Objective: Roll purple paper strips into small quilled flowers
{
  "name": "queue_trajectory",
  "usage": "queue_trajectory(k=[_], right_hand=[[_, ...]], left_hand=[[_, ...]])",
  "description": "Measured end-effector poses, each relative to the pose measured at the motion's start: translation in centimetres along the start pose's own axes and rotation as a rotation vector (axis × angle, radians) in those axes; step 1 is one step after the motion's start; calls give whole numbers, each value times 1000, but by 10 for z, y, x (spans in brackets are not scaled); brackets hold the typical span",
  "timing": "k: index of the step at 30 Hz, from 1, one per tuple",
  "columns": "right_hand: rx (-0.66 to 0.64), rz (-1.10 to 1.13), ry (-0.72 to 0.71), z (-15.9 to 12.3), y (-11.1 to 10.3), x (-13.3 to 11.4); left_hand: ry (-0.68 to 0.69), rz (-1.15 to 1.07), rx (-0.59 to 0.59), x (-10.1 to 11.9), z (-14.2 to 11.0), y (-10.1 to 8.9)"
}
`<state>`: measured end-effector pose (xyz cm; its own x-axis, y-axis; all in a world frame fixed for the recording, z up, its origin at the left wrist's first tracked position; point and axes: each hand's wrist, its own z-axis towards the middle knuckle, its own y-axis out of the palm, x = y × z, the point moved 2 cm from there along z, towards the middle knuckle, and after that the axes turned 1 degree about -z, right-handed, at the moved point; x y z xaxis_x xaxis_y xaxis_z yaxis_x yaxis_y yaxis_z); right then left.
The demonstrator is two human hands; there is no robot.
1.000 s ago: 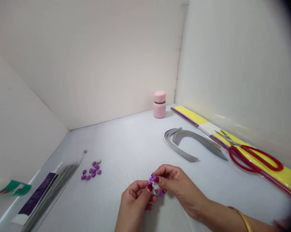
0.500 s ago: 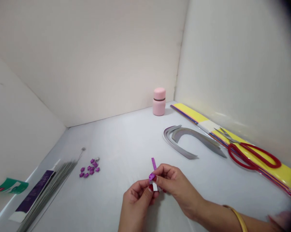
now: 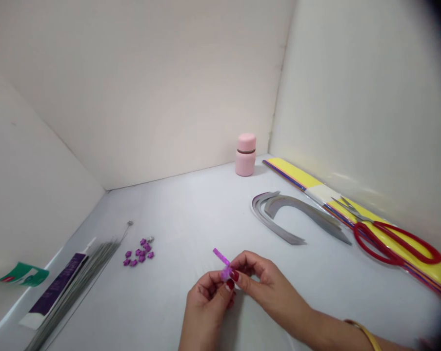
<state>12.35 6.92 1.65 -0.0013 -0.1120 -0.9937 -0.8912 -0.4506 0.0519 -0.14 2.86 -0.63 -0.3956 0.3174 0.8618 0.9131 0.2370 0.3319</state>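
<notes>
From afar, I see the left hand (image 3: 205,301) and right hand (image 3: 266,282) pinching a purple strip (image 3: 221,257) in front of the bottle (image 3: 245,164); stars (image 3: 142,259) lie left of the bottle, scissors (image 3: 370,222) right.

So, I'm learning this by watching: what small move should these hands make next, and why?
Probably fold the free end of the purple strip over the pinched part: it sticks out loose, while the left hand and right hand grip the rest. The small purple stars show no such tail, though the folds are too blurred to be sure.
</notes>
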Motion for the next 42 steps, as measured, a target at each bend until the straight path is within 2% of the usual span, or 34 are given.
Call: queue_trajectory(k=[6,9,13,18,22,25,27,31,39,42], right_hand=[[-101,-328,-37,3,-4,-4],[-98,-415,-44,5,-7,-4],[-144,-350,53,6,-9,-1],[-130,-249,64,4,-6,-1],[-123,-175,90,2,-2,1],[-125,-104,134,3,-3,4],[-119,-66,134,3,-3,3],[-92,9,151,3,-4,1],[-137,20,188,3,-2,6],[-144,-37,161,4,-2,8]], left_hand=[[87,72,94,7,2,-9],[85,92,116,12,4,-14],[62,95,143,18,5,-16],[34,102,70,12,4,-9],[129,256,22,12,-2,-3],[292,415,54,15,-8,1],[354,413,78,15,-9,2],[232,221,70,9,-5,0],[90,158,52,10,-3,-1],[99,121,70,10,-2,-1]])
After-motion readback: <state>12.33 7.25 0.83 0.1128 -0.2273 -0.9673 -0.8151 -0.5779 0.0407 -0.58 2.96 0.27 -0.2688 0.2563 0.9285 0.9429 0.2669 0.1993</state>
